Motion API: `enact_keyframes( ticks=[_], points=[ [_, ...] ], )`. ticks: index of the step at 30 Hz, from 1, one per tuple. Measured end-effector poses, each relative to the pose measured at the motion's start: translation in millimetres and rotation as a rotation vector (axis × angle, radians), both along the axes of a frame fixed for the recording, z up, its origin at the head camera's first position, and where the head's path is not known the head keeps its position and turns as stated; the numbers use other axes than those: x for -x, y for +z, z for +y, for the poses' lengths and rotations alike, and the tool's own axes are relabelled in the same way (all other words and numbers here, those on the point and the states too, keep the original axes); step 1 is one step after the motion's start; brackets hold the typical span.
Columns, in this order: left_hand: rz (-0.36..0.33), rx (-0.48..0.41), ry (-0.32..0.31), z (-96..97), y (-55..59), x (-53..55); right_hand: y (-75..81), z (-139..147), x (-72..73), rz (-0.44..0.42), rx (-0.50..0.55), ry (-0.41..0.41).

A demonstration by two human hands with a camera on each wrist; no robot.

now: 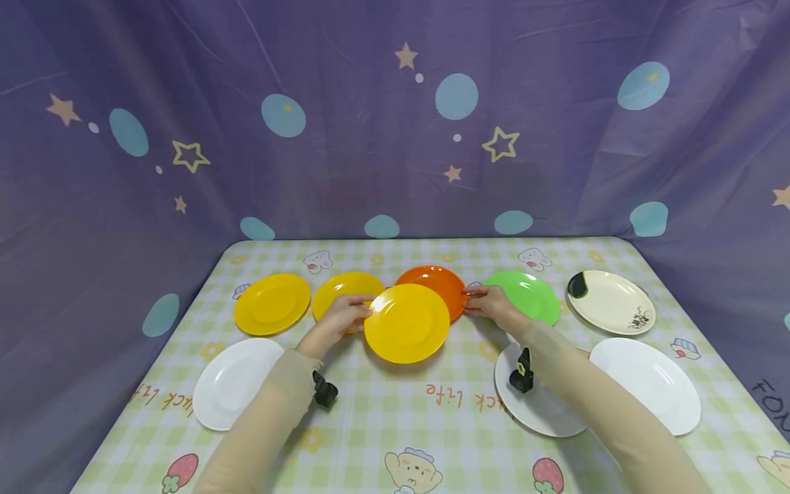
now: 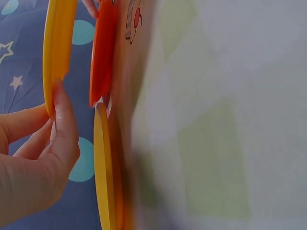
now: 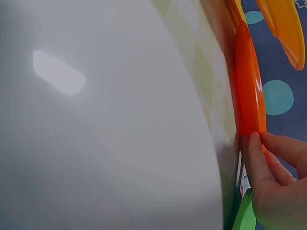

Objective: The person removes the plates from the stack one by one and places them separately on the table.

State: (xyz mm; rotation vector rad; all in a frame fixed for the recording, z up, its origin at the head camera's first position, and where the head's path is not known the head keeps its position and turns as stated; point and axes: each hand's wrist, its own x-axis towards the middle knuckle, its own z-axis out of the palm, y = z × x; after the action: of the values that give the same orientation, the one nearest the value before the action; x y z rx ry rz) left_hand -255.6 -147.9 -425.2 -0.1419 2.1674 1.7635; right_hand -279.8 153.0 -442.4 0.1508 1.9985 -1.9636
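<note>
My left hand (image 1: 341, 317) pinches the left rim of a yellow plate (image 1: 407, 324), thumb beneath and fingers above. This plate hangs above the table, overlapping the orange plate (image 1: 432, 278) in the head view. In the left wrist view, a gap shows between the raised yellow plate (image 2: 60, 43) and the plates below. My right hand (image 1: 494, 307) pinches the orange plate's right rim between thumb and fingers; in the right wrist view the orange plate (image 3: 248, 81) stays low, near the tablecloth. Another yellow plate (image 1: 345, 285) lies behind my left hand.
Along the back row lie a yellow plate (image 1: 271, 305) at left, a green plate (image 1: 524, 295) and a cream patterned plate (image 1: 607, 302). White plates (image 1: 234, 384) lie at front left and, at front right, one (image 1: 648, 384) beside another (image 1: 543, 412) under my right forearm. A curtain (image 1: 382, 171) hangs behind the table.
</note>
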Motion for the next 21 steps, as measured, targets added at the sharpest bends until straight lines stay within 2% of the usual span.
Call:
enact_keyframes(
  ticks=[2, 6, 7, 9, 13, 21],
  points=[
    [0.003, 0.017, -0.008, -0.5, 7.4, -5.0, 7.1, -1.9, -4.3, -0.010, -0.011, 0.003],
    [0.009, 0.046, -0.030, -5.4, 9.4, -7.5, 1.1, -0.5, -1.6, 0.007, -0.013, 0.009],
    [0.012, 0.051, -0.038, -6.4, 9.7, -8.1, -0.7, 0.1, -1.2, 0.013, -0.014, 0.007],
    [0.015, 0.055, -0.051, -10.2, 3.4, -5.5, -4.5, 1.5, 0.5, 0.026, -0.009, 0.011],
    [0.024, 0.072, -0.079, -14.7, 3.6, -8.4, -3.3, 0.9, -0.6, 0.028, -0.005, 0.010],
    [0.017, 0.141, -0.095, -23.3, 6.7, -12.8, -4.1, 0.6, 0.4, 0.026, 0.003, 0.003]
  ],
)
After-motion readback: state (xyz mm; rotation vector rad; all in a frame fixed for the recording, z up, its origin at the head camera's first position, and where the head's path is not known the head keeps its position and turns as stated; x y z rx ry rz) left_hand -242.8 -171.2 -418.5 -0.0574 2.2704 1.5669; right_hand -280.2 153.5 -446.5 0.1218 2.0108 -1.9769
